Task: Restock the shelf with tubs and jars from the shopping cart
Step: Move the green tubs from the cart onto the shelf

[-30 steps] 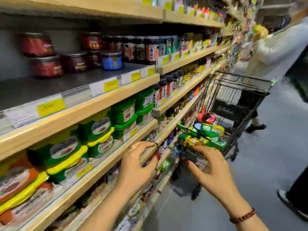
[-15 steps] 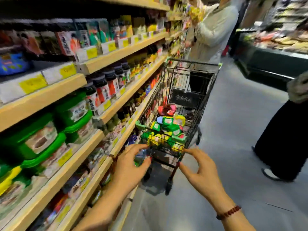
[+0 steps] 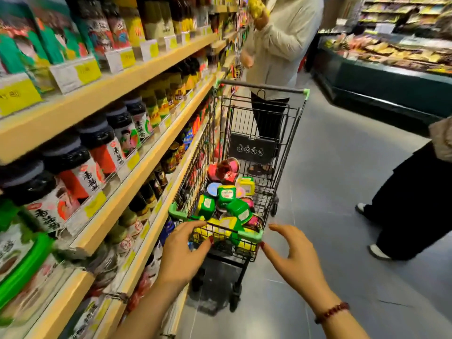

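Our left grip (image 3: 183,250) and right grip (image 3: 293,258) were both apart, fingers loosely curved, holding nothing, at the cart's (image 3: 252,237) near rim; whether they touched it we could not tell. Tubs (image 3: 226,195) and jars (image 3: 227,168) lay heaped in the cart at 12 o'clock, the shelf (image 3: 97,95) at 9 o'clock.

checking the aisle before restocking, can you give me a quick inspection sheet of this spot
surface: wooden shelf packed with dark-lidded jars; grey floor
job's things: black wire cart beside the shelf, holding green tubs and red jars heaped
clutter: nothing seen
hands: left hand at the cart's near rim, right hand beside its corner, both open and empty
cables: nothing seen
surroundings: one person past the cart, second person at right; display counter behind
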A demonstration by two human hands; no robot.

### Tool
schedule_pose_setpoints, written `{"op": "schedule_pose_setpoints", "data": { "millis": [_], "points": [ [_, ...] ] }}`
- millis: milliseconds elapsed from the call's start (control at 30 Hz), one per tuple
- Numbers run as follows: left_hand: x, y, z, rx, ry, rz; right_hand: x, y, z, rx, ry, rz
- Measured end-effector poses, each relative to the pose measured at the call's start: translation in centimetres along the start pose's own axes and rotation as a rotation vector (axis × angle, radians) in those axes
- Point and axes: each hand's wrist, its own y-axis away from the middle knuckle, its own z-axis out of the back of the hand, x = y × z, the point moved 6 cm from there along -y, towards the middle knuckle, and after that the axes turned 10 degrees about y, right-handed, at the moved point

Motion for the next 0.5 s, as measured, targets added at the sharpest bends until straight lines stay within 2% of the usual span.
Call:
{"op": "schedule_pose_setpoints", "data": {
  "millis": [200,500],
  "points": [
    [2.2,-5.6,-2.9,0.009,0.005,0.052,-3.3,-6.2,-2.5,0.078,-0.027,-0.027],
    [4.8,-13.5,-7.6,-0.142,-0.08,0.242,-8.4,-18.5,-5.8,0.221,-0.108,0.051]
  ]
}}
